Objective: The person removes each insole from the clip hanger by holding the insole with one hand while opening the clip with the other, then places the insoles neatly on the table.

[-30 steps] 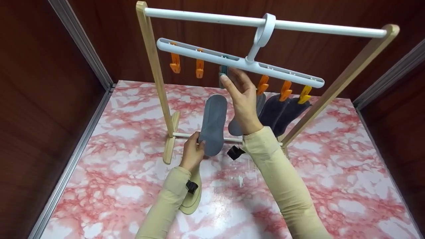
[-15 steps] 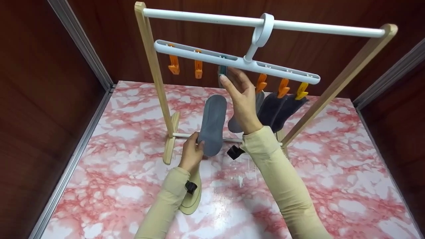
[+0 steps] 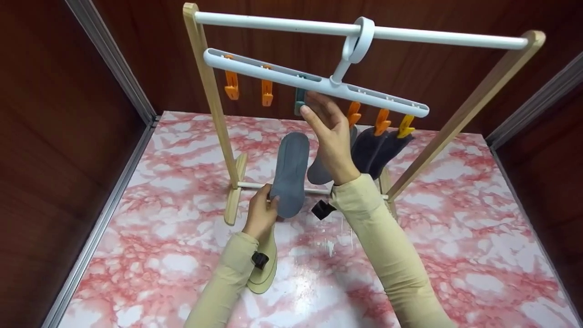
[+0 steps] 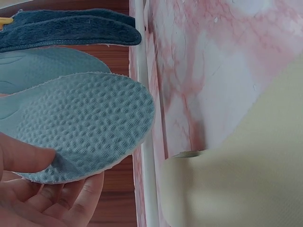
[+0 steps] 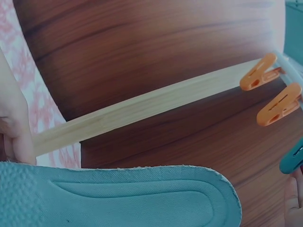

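Observation:
My left hand (image 3: 262,212) pinches the lower edge of a grey-blue insole (image 3: 292,175), thumb on top and fingers beneath. In the left wrist view the insole (image 4: 94,120) shows a dimpled fabric face. My right hand (image 3: 332,132) is raised under the white clip hanger (image 3: 314,84), its thumb and fingers loosely bent beside a green clip (image 3: 299,99). The right wrist view shows fingertips touching the end of the green clip (image 5: 292,158). A matching grey insole (image 3: 320,171), partly hidden by the right hand, hangs from an orange clip (image 3: 354,114).
Two dark fuzzy insoles (image 3: 380,152) hang at the right from an orange clip (image 3: 382,122) and a yellow clip (image 3: 405,126). Two orange clips (image 3: 267,86) dangle at the left. Wooden posts (image 3: 212,105) carry the white rod. Beige insoles (image 3: 263,282) lie beneath the left forearm.
The hanger has swung a little to the left, its left end rising slightly. The green clip has shifted left of the right thumb. The left hand and its insole have dropped slightly.

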Demonstrator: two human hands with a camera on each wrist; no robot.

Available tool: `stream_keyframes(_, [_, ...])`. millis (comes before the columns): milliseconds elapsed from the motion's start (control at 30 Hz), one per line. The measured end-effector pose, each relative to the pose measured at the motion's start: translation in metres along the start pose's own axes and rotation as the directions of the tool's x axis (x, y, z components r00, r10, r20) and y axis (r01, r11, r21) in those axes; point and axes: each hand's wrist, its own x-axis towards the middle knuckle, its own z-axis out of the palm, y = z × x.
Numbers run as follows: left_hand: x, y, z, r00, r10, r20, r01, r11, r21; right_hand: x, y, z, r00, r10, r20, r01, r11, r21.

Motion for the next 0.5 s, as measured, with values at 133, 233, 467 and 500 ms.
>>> stream_keyframes(133, [-0.003,0.0,-0.001,1.0,0.007,0.008,-0.007,1.0,0.006,-0.002,0.001,-0.002,1.0,0.013,0.028,-0.013,1.0,-0.013])
stream_keyframes(233, [-0.005,-0.001,-0.002,1.0,0.002,0.007,-0.003,1.0,0.012,-0.006,0.003,-0.005,0.998,0.039,0.057,-0.036,0.998,-0.056])
stream_keyframes(467, [-0.013,-0.003,-0.004,1.0,-0.003,0.03,0.002,1.0,0.012,-0.012,0.006,-0.009,0.991,0.106,0.08,-0.098,0.99,-0.1])
stream_keyframes(500, [-0.014,-0.003,-0.004,0.999,-0.001,0.033,0.001,1.0,0.006,-0.013,0.006,-0.009,0.99,0.117,0.081,-0.108,0.988,-0.107])
